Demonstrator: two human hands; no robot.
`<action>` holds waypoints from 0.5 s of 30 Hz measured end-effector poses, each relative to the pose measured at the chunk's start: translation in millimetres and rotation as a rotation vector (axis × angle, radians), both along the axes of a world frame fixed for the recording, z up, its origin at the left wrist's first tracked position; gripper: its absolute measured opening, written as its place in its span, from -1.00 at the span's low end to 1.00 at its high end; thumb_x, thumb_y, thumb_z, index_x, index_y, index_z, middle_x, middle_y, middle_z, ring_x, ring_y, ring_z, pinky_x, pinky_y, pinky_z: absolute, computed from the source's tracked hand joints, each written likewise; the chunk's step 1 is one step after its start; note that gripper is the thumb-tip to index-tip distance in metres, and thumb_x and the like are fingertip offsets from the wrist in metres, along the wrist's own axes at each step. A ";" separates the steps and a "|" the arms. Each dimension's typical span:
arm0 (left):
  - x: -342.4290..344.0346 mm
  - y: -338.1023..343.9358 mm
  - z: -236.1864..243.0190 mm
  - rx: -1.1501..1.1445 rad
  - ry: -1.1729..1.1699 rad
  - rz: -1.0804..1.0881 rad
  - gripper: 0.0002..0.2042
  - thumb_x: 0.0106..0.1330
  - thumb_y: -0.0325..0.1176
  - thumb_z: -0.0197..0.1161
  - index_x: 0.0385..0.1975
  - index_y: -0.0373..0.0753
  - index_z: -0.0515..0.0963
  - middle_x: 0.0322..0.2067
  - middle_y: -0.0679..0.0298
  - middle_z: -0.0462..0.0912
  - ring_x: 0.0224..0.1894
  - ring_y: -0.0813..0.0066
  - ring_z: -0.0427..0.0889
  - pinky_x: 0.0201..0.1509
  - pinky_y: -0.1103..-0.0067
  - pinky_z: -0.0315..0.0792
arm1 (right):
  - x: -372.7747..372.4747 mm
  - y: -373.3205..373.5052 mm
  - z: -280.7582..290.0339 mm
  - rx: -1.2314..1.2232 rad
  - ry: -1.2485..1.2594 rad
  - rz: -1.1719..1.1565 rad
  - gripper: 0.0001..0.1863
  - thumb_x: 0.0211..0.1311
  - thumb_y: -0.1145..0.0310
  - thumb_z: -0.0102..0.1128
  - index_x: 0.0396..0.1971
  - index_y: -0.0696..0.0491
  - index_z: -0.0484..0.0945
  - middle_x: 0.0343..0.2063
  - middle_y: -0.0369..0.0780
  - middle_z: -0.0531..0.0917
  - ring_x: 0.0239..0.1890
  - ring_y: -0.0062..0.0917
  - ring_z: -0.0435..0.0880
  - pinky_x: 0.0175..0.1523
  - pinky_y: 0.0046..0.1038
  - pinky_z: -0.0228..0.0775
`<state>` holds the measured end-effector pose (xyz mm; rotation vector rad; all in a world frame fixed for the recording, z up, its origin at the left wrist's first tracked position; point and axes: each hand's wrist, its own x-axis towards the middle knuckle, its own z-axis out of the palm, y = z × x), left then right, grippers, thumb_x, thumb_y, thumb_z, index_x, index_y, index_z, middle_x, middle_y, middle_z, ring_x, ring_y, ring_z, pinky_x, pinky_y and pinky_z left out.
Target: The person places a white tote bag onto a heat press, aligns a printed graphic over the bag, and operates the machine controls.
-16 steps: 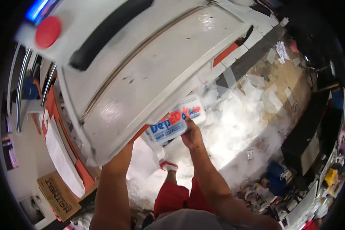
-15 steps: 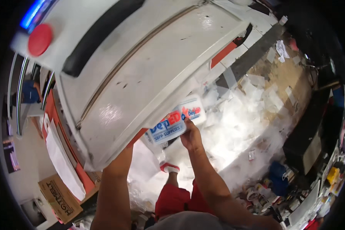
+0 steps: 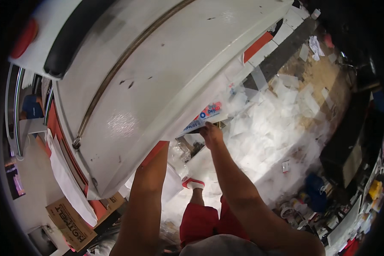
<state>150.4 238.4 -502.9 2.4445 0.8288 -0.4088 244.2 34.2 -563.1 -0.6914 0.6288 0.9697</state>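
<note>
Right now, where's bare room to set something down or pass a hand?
The white panel looks bare between the brown strip and its near edge, though it may slope. A hand might pass between the forearms, above the foot. Crowded: right of the right hand, where white scraps lie strewn, and lower right, among jumbled containers.

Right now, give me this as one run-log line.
Right hand: holding printed sheet by lower edge | Left hand: hidden by white machine panel | White scraps: strewn at right

Looks steeply down from the head, near the white machine (image 3: 128,102) at left, farther from the floor (image 3: 322,74) at right.
</note>
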 end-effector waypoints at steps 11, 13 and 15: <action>-93.6 -57.8 47.2 0.090 -0.430 0.283 -0.65 0.22 -0.48 0.26 0.03 -0.28 0.51 0.01 -0.03 0.59 0.13 0.15 0.53 0.08 0.39 0.47 | 90.7 -41.4 24.5 -0.844 -1.234 0.443 -0.34 0.15 0.17 0.32 0.13 0.28 0.36 -0.12 0.17 0.62 -0.06 -0.06 0.65 0.04 -0.24 0.48; -117.0 -88.7 79.1 0.006 -0.504 0.371 -0.65 0.23 -0.49 0.23 0.04 -0.26 0.50 0.03 0.01 0.58 0.14 0.16 0.53 0.09 0.36 0.46 | 87.7 -35.9 17.9 -0.915 -1.230 0.637 -0.30 0.17 0.09 0.28 0.16 0.27 0.34 -0.10 0.21 0.60 -0.04 -0.03 0.64 0.06 -0.20 0.47; -145.6 -117.7 110.6 -0.032 -0.556 0.406 -0.63 0.22 -0.51 0.21 0.07 -0.25 0.48 0.04 0.04 0.57 0.12 0.12 0.52 0.16 0.34 0.42 | 83.2 -31.7 15.0 -1.018 -1.265 0.770 -0.23 0.19 -0.11 0.18 0.25 0.14 0.32 -0.12 0.23 0.60 -0.02 0.13 0.58 0.06 -0.08 0.45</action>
